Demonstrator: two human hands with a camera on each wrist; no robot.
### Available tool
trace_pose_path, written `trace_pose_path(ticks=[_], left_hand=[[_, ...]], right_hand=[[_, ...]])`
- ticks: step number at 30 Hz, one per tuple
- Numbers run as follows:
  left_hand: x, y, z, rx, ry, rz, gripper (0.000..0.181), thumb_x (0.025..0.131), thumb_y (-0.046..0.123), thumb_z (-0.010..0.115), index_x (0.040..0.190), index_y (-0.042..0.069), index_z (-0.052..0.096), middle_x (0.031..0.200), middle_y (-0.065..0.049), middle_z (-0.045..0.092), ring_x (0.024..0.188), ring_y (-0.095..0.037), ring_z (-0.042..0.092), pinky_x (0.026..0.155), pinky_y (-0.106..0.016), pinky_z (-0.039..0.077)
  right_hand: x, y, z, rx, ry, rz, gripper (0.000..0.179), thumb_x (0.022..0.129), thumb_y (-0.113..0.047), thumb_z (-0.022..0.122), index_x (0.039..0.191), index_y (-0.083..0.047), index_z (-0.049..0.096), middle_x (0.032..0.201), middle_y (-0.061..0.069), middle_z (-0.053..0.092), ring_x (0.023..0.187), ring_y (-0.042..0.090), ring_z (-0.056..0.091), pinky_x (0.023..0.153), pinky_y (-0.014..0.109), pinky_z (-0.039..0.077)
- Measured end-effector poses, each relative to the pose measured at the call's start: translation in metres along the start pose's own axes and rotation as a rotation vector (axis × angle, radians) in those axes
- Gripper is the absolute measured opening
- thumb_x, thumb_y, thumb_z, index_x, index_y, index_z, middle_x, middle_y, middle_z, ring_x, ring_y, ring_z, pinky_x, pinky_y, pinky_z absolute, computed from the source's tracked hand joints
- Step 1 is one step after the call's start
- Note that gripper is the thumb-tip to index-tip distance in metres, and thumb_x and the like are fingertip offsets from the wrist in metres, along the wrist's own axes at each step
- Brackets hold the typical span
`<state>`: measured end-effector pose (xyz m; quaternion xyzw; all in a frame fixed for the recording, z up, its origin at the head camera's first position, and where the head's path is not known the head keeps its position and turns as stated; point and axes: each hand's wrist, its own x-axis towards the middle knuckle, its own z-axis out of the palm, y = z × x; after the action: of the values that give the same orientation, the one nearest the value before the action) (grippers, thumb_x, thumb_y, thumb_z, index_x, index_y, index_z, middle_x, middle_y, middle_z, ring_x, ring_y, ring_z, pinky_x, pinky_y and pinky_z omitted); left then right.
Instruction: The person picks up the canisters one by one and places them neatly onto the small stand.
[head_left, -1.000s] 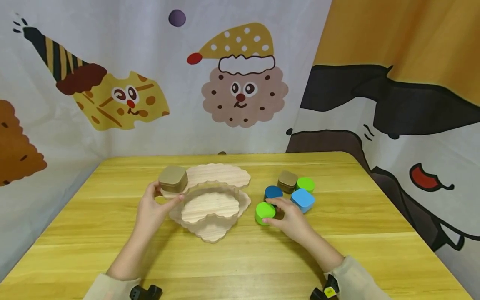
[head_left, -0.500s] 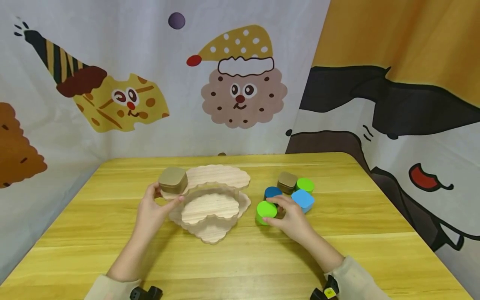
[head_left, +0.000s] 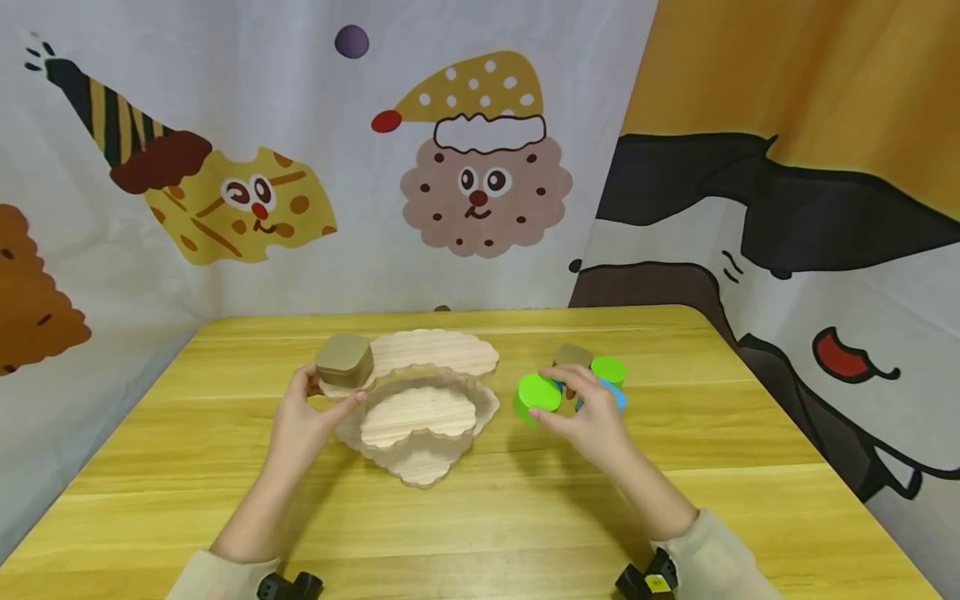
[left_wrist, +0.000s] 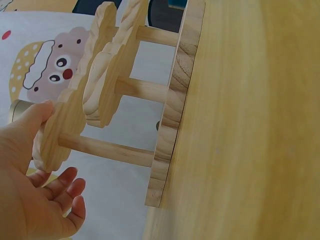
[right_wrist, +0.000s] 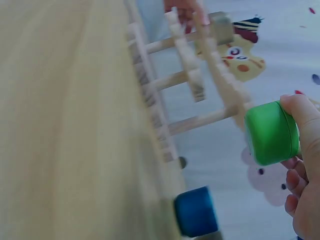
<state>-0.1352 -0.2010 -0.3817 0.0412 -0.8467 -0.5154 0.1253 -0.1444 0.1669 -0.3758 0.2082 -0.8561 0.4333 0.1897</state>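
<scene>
A pale wooden tiered stand with scalloped shelves on dowel legs stands on the table. My left hand grips the left end of its top shelf, thumb over the edge. On that end sits a gold-brown rounded-square tin. My right hand pinches a bright green rounded tin between thumb and fingers. In the right wrist view this green tin is up off the table, with a dark blue tin lower down.
Behind the right hand stand another gold-brown tin, a second green tin and a light blue tin, partly covered by the hand. A cartoon-printed curtain hangs behind the wooden table.
My right hand has lifted the green tin off the table, upward and slightly away from me. The left hand stays at the stand's top shelf.
</scene>
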Motion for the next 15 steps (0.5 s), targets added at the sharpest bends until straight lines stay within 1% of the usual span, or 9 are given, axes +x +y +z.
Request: trace_pose_path(ticks=[2,6,8,11,15], left_hand=[[0.0,0.0,-0.001,-0.001,0.002,0.001,0.083,0.078,0.039,0.079,0.138,0.0,0.038,0.123,-0.019,0.047,0.114,-0.032,0.042,0.096,-0.05,0.031],[0.0,0.0,-0.001,0.002,0.005,0.007,0.082,0.079,0.039,0.079,0.138,-0.001,0.038,0.123,-0.019,0.048,0.114,-0.032,0.042,0.096,-0.051,0.031],[0.0,-0.001,-0.001,0.004,0.004,0.008,0.082,0.079,0.039,0.079,0.137,-0.001,0.038,0.123,-0.019,0.047,0.114,-0.032,0.042,0.096,-0.051,0.031],[0.0,-0.001,-0.001,0.001,0.004,0.01,0.083,0.078,0.04,0.079,0.137,-0.001,0.038,0.123,-0.019,0.048,0.114,-0.032,0.042,0.096,-0.051,0.031],[0.0,-0.001,0.0,-0.004,0.006,0.013,0.081,0.078,0.038,0.08,0.136,-0.001,0.039,0.122,-0.019,0.048,0.114,-0.032,0.042,0.096,-0.05,0.031]], right_hand=[[0.004,-0.006,-0.002,0.002,0.007,0.004,0.05,0.072,-0.014,0.086,0.117,-0.006,0.066,0.113,0.002,0.061,0.087,0.021,0.052,0.07,0.03,0.047],[0.013,-0.018,-0.003,0.011,0.012,0.007,0.05,0.073,-0.017,0.085,0.118,-0.007,0.066,0.113,-0.001,0.061,0.088,0.016,0.053,0.073,0.035,0.05],[0.017,-0.024,-0.003,0.017,0.009,0.02,0.05,0.073,-0.021,0.085,0.119,-0.01,0.066,0.113,-0.003,0.06,0.087,0.016,0.052,0.07,0.036,0.05],[0.023,-0.033,-0.002,0.024,0.005,0.04,0.051,0.074,-0.026,0.085,0.12,-0.014,0.066,0.109,-0.006,0.059,0.082,0.016,0.047,0.064,0.034,0.045],[0.032,-0.042,-0.001,0.031,0.009,0.021,0.05,0.074,-0.027,0.084,0.12,-0.017,0.066,0.107,-0.007,0.059,0.081,0.021,0.047,0.059,0.03,0.041]])
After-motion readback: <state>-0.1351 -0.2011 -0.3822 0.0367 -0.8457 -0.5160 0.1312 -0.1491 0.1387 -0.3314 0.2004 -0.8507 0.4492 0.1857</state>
